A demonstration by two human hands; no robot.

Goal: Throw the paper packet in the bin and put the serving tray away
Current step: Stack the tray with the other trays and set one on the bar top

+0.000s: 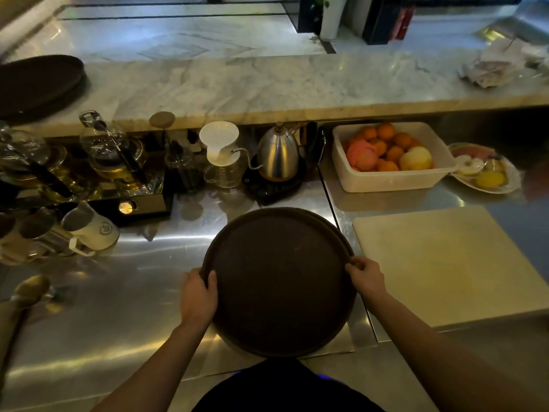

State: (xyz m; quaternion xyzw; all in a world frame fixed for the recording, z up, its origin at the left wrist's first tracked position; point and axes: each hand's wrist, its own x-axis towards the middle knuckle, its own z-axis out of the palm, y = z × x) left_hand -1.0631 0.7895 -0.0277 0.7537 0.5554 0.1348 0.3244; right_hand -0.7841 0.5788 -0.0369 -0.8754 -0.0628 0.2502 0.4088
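Observation:
A round dark brown serving tray point(279, 281) is held over the steel counter point(118, 292), just in front of me. My left hand point(197, 295) grips its left rim, thumb over the edge. My right hand point(367, 276) grips its right rim. The tray's surface is bare. No paper packet and no bin are in view.
A white cutting board point(445, 263) lies right of the tray. Behind stand a steel kettle point(277, 154), a white dripper on a glass jug point(218, 153), a tub of fruit point(389, 156) and a fruit plate point(487, 171). Glass brewers and cups crowd the left. Dark trays point(38, 81) sit on the marble ledge.

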